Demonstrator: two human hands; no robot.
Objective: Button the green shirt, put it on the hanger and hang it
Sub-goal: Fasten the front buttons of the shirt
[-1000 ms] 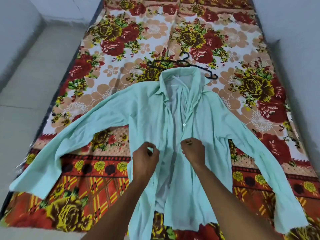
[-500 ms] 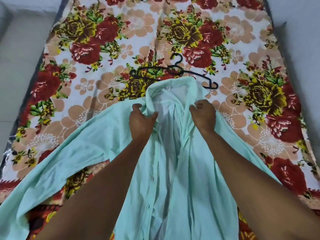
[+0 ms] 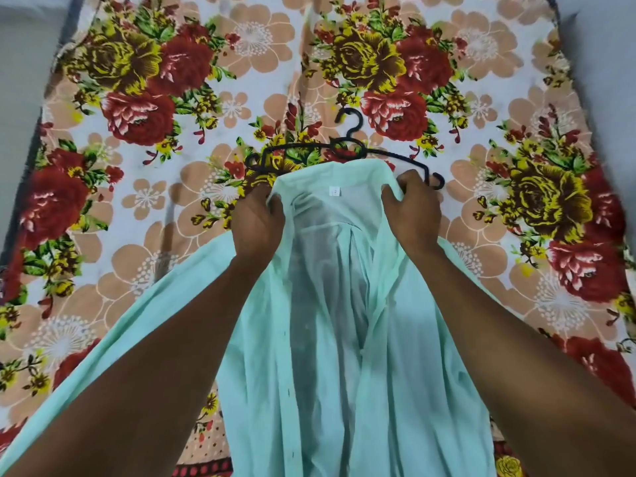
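Pale mint-green thin cotton shirt (image 3: 330, 339) gripped at the collar by both hands, which have climbed from mid-placket a second ago.

Left hand (image 3: 258, 223) and right hand (image 3: 411, 208) sit apart, each with its fingers curled round one collar side. Front hangs open and unbuttoned between the forearms, a small white label showing inside the neck; fabric is sheer and creased. Black plastic hanger (image 3: 344, 151) lies just beyond the fingertips, its lower part under the collar, on the floral bedsheet (image 3: 137, 187).

Bright, even, soft light; slight motion blur, wide-angle bending at the edges.
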